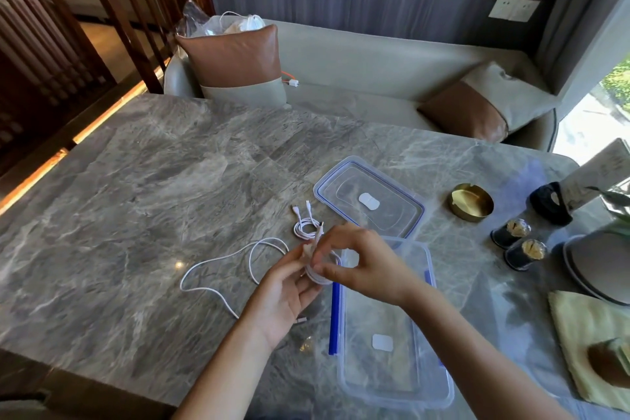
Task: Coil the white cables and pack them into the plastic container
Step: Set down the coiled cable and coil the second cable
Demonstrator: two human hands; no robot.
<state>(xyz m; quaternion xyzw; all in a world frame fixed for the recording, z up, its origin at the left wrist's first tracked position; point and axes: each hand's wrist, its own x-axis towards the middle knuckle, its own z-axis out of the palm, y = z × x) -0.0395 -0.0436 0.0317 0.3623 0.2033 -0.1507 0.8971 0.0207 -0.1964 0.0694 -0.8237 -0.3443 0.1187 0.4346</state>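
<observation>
Both hands on one cable [218, 264]: left hand [289, 286] palm up, fingers half curled, a few finished turns looped round them and the thumb on the bundle. Right hand [358, 262] has its fingers curled and pinches those turns from above. Hands touch each other, raised a little over the table [153, 181]. Rest of that cable trails left of the left hand in loose loops on the table, one plug lying by the left wrist. Second cable [306, 228] is already coiled and lies just beyond the hands, both plug ends pointing away. Container [371, 375] is clear and sits under and right of the right hand, with the right forearm crossing over it. It holds only a small white patch on its floor, no cable in it. Blue clip [335, 317] on its left side is flipped open. Lid [341, 187] lies flat beyond the right hand, just past the container, same white patch on it. Far right of the right hand: brass ashtray [472, 203] and jars [511, 232] with something pale inside. Far beyond the left hand, a clear bag [204, 24] holds white stuff, can't tell what. Count: 2 cables on the table, 1 container, 1 lid, 1 ashtray, 2 jars, 1 bag.
</observation>
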